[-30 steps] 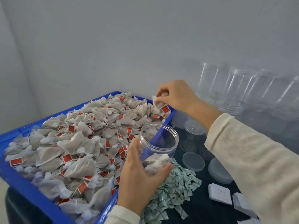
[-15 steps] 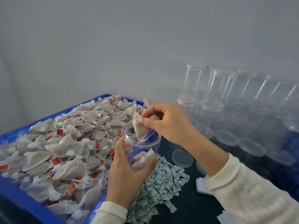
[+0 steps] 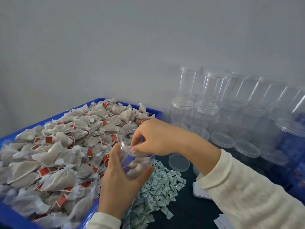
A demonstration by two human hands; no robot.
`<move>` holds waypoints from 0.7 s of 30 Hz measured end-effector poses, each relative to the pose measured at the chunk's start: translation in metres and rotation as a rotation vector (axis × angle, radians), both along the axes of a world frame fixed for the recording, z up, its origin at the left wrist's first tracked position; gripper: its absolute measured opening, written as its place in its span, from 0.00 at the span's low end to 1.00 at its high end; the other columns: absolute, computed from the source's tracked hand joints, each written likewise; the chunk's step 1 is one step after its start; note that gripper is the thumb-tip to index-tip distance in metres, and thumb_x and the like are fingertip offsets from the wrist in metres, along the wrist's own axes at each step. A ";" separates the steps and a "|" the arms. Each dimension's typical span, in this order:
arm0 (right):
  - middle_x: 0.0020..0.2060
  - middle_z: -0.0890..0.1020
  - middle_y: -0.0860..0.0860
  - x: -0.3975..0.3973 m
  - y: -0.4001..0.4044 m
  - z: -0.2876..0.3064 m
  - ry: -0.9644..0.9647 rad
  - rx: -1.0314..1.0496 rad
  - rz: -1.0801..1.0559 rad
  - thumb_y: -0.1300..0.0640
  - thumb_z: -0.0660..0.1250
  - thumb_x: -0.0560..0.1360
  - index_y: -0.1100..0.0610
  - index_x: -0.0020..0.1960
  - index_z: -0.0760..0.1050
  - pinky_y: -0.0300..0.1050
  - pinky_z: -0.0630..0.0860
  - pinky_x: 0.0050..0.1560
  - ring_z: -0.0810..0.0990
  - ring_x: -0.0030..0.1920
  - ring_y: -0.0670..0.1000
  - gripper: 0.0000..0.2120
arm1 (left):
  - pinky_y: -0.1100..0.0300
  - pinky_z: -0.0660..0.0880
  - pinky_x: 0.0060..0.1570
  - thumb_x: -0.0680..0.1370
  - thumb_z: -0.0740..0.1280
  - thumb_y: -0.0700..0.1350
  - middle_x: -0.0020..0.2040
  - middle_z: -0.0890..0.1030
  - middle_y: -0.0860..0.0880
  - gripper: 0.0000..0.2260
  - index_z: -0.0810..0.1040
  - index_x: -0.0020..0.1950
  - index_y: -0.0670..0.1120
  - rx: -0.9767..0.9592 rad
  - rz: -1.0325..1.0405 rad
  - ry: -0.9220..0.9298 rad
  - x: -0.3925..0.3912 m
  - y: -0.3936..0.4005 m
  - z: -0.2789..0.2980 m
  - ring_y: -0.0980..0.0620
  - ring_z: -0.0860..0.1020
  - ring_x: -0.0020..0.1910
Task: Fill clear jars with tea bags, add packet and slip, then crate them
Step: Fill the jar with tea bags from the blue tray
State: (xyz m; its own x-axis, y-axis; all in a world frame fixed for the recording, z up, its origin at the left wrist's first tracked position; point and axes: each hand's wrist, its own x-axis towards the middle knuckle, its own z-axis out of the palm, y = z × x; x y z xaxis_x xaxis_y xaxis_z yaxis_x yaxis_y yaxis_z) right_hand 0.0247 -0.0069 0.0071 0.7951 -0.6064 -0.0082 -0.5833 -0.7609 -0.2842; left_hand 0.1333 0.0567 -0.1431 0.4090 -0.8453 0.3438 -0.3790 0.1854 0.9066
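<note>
1. Both hands are occupied at the jar [image 3: 134,156]: the left hand [image 3: 121,184] is wrapped round its lower wall from below, thumb on the near right side, and the jar is held above the gap between the blue crate [image 3: 11,217] and the dark table [image 3: 186,210].
2. At the jar's mouth the right hand [image 3: 154,138] is held with fingers curled downward over the rim, fingertips dipping just inside – whether a tea bag is pinched there cannot be told.
3. Only a few tea bags [image 3: 133,167] are seen through the clear wall, resting at the bottom; by that showing the filling is judged to be at an early stage.
4. Left to be done, as far as can be judged: more bags from the heap of tea bags [image 3: 66,154], then a packet from the green-and-white packets [image 3: 158,187], a slip from the white slips [image 3: 200,192], a lid [image 3: 179,162], and crating.
5. A stock of empty jars [image 3: 206,103] is stacked against the wall at the right, with loose lids before them – none is seen filled.
6. The jar's long axis runs nearly upright, tipped slightly so that the open mouth points up and away toward the crate.
</note>
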 end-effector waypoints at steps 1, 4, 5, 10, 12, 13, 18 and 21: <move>0.42 0.84 0.50 0.003 0.001 -0.001 0.051 0.020 -0.012 0.55 0.64 0.78 0.59 0.50 0.83 0.36 0.74 0.41 0.79 0.40 0.47 0.11 | 0.60 0.78 0.46 0.57 0.73 0.69 0.60 0.77 0.58 0.47 0.56 0.71 0.61 0.001 0.001 -0.005 0.000 0.000 0.000 0.68 0.77 0.50; 0.33 0.77 0.52 0.010 0.000 0.003 0.224 0.057 0.014 0.58 0.59 0.79 0.63 0.42 0.80 0.40 0.69 0.34 0.70 0.32 0.49 0.15 | 0.66 0.76 0.41 0.56 0.73 0.69 0.55 0.78 0.63 0.46 0.56 0.69 0.63 -0.019 -0.006 -0.009 0.000 0.000 0.000 0.71 0.78 0.47; 0.30 0.75 0.50 0.011 -0.001 0.005 0.274 0.062 0.031 0.59 0.58 0.79 0.60 0.37 0.77 0.37 0.67 0.32 0.68 0.30 0.48 0.15 | 0.69 0.75 0.40 0.57 0.74 0.68 0.54 0.78 0.64 0.45 0.57 0.69 0.63 -0.024 -0.007 -0.011 0.000 -0.001 0.000 0.72 0.77 0.47; 0.32 0.74 0.43 0.019 -0.008 0.009 0.460 0.111 0.117 0.54 0.60 0.81 0.54 0.39 0.75 0.28 0.67 0.28 0.70 0.32 0.43 0.13 | 0.74 0.72 0.36 0.62 0.78 0.60 0.58 0.77 0.60 0.46 0.54 0.71 0.61 -0.022 0.007 -0.092 0.001 -0.002 -0.005 0.74 0.75 0.48; 0.36 0.77 0.44 0.022 -0.012 0.008 0.498 0.146 0.133 0.53 0.61 0.81 0.54 0.47 0.77 0.31 0.69 0.34 0.73 0.36 0.42 0.09 | 0.70 0.73 0.40 0.61 0.78 0.61 0.60 0.77 0.58 0.46 0.54 0.72 0.60 -0.024 -0.001 -0.092 0.001 -0.002 -0.005 0.68 0.78 0.48; 0.40 0.78 0.45 0.023 -0.013 0.007 0.513 0.163 0.134 0.52 0.61 0.81 0.55 0.50 0.78 0.33 0.69 0.37 0.74 0.39 0.43 0.09 | 0.67 0.75 0.42 0.61 0.78 0.62 0.61 0.78 0.57 0.47 0.54 0.72 0.60 -0.024 -0.008 -0.086 0.001 -0.001 -0.005 0.66 0.79 0.49; 0.40 0.79 0.42 0.027 -0.018 0.004 0.561 0.201 0.147 0.52 0.62 0.81 0.55 0.55 0.80 0.35 0.69 0.42 0.76 0.41 0.41 0.10 | 0.71 0.70 0.40 0.59 0.75 0.65 0.62 0.75 0.59 0.47 0.53 0.71 0.61 -0.007 -0.015 -0.076 -0.001 0.001 0.000 0.71 0.74 0.47; 0.32 0.79 0.44 0.030 -0.024 -0.001 0.556 0.263 0.123 0.57 0.61 0.81 0.54 0.42 0.77 0.38 0.70 0.38 0.77 0.34 0.41 0.11 | 0.67 0.70 0.41 0.57 0.72 0.69 0.60 0.74 0.59 0.47 0.53 0.70 0.62 -0.003 -0.008 -0.088 -0.002 0.002 0.003 0.71 0.72 0.48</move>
State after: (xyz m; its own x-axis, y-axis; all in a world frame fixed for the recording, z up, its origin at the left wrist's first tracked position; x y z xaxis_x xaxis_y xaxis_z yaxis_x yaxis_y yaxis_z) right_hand 0.0548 -0.0308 0.0063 0.6928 -0.4325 -0.5770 -0.6107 -0.7774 -0.1505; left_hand 0.1318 0.0588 -0.1405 0.3703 -0.8471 0.3812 -0.4560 0.1918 0.8691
